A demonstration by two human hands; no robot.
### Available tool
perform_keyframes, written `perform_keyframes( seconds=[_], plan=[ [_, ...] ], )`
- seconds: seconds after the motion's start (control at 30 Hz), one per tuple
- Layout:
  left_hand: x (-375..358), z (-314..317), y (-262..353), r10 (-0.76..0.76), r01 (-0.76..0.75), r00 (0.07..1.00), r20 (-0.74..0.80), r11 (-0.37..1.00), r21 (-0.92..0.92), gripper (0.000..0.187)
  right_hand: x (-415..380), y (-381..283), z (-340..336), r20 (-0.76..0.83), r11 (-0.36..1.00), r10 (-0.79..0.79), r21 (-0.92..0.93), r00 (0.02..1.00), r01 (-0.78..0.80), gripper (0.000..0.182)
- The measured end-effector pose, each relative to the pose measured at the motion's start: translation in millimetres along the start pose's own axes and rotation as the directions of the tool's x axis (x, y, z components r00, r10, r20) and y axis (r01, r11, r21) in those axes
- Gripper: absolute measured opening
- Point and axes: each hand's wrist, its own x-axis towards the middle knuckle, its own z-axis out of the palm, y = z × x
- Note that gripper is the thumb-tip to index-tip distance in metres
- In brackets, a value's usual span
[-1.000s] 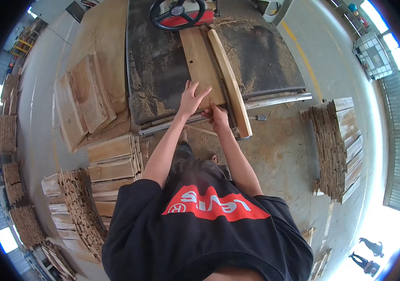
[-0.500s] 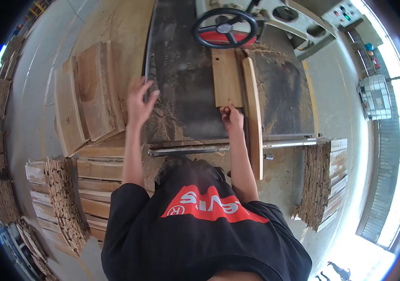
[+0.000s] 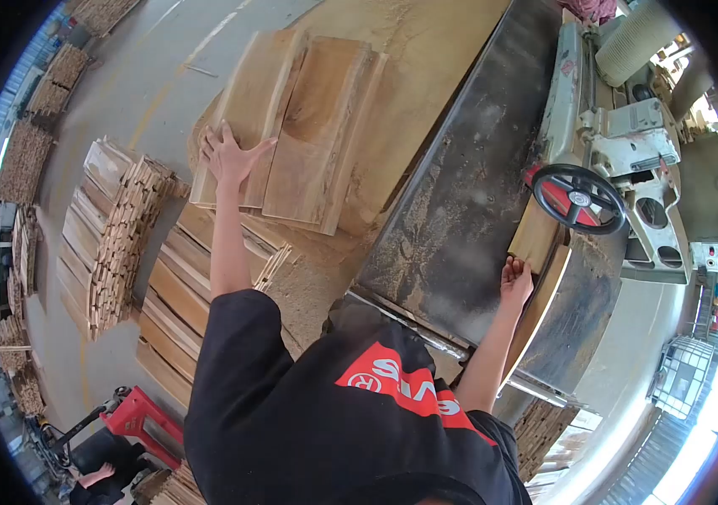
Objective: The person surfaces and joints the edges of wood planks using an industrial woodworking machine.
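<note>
My left hand (image 3: 229,162) lies with spread fingers on a wide rough-edged plank (image 3: 256,88), the left one of several planks stacked on a wooden surface. A second plank (image 3: 312,126) with a darker patch lies right beside it. My right hand (image 3: 516,279) has its fingers curled at the near end of a flat wooden board (image 3: 536,236) on the dark machine table (image 3: 451,202). The board's far end passes under a black handwheel (image 3: 579,199). Along its right side runs a long pale wooden strip (image 3: 546,303).
Sawdust covers parts of the machine table, whose metal front edge (image 3: 409,322) is near my body. Stacked timber (image 3: 127,244) stands on the floor at left, with more planks (image 3: 178,307) nearer. At lower left are red equipment (image 3: 147,421) and another person's arm (image 3: 96,475).
My view has turned left. My left hand has moved left from the machine table's edge onto the stacked plank. My right hand stays at the board's near end.
</note>
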Motion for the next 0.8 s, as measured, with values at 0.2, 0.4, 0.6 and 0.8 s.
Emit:
perform_keyframes(
  seconds=[0.2, 0.4, 0.6, 0.8],
  plan=[
    [23.4, -38.2, -6.1, -0.043, 0.027, 0.987, 0.157, 0.994, 0.103, 0.16, -49.7, 20.6, 3.7, 0.164, 0.993, -0.097, -0.042, 0.982, 0.106, 0.032],
    [15.9, -52.1, -41.3, -0.058, 0.044, 0.988, 0.14, 0.994, 0.099, 0.16, -92.6, 40.4, -17.8, 0.298, 0.985, -0.121, 0.158, 0.947, 0.076, 0.032],
    [-68.2, -78.4, -104.8, -0.015, 0.018, 1.0, 0.021, 0.993, -0.118, 0.147, -131.5, 53.9, -37.2, 0.383, 0.961, -0.164, 0.271, 0.909, 0.059, 0.034],
    [-152.2, -78.6, -192.8, -0.428, 0.487, 0.808, 0.406, 0.096, -0.868, 0.099, -121.6, 51.1, -18.7, 0.301, 0.978, -0.185, 0.146, 0.936, 0.146, 0.032]
  ],
)
